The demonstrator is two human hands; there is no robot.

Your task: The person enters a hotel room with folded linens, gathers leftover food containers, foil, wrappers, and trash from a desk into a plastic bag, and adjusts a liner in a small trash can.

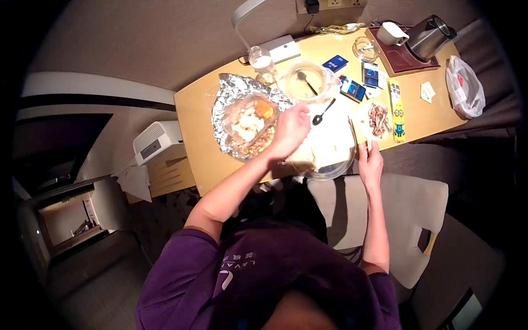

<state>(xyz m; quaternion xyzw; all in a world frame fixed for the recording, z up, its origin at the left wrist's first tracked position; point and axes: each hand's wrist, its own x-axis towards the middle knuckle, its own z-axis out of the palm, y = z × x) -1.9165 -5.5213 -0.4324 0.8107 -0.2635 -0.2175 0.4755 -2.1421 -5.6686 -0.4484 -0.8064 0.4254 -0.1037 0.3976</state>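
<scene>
My left hand is above the table between the foil-lined food and a black spoon. Its fingers are curled closed, and glare hides whatever they may hold. At the table's front edge my right hand pinches the near edge of a pale sheet that bears a heap of bones. Crumpled foil surrounds a clear container with white food and an orange piece. A clear round lid and an overexposed white area lie between my hands.
A clear bowl holds another dark spoon. Behind are a bottle, blue packs, an ashtray, and a kettle on a red tray. A yellow cartoon packet and plastic bag sit right; a chair stands in front.
</scene>
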